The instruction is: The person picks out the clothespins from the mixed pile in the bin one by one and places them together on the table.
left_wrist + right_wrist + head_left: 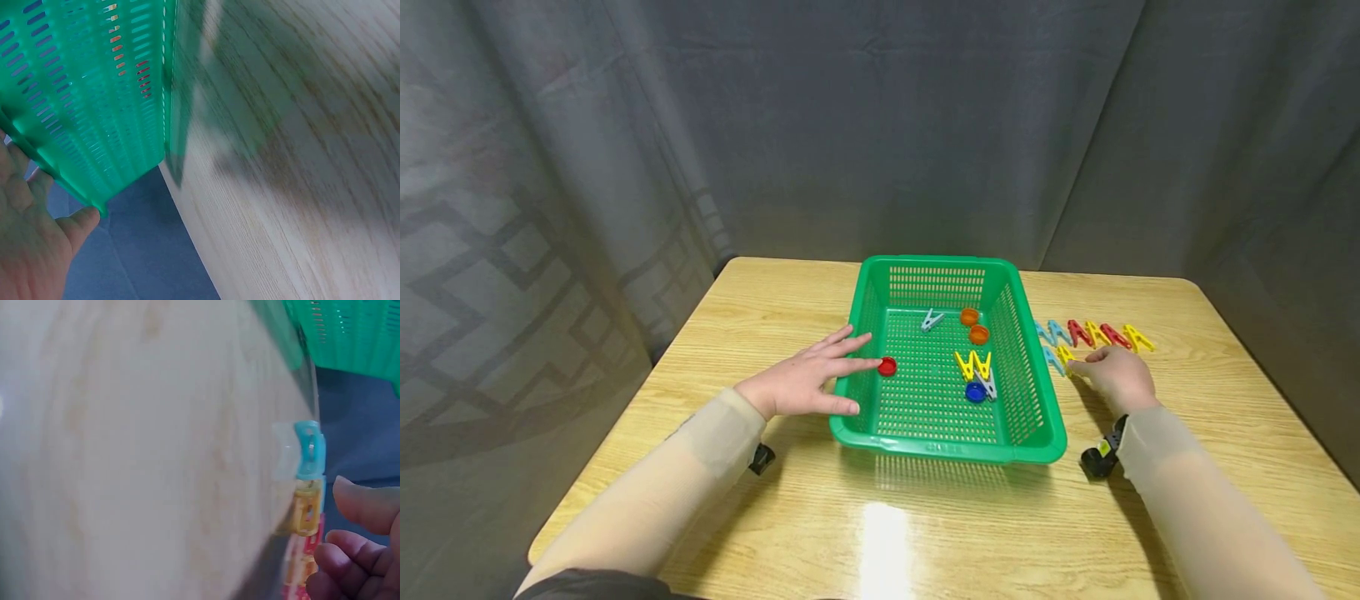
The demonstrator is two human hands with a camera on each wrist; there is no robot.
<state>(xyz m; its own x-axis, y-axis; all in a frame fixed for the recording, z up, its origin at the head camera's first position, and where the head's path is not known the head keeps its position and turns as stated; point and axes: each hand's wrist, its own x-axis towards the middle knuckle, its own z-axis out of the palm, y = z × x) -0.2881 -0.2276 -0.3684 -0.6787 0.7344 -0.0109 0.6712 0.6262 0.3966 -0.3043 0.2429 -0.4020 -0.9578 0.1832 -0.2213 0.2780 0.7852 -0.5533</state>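
In the head view my left hand is spread over the left rim of a green basket, its fingers straight and reaching inward. The left wrist view has the thumb at the basket's rim. To the right of the basket, my right hand reaches to a yellow clothespin in the front row, fingertips right at it. In the right wrist view thumb and fingers stand apart beside that yellow clothespin, nothing between them. A light blue clothespin lies just left of it.
Behind runs a row of light blue, red and yellow clothespins. The basket holds a red cap, two orange caps, a blue cap, two yellow clothespins, a grey one and a light blue one.
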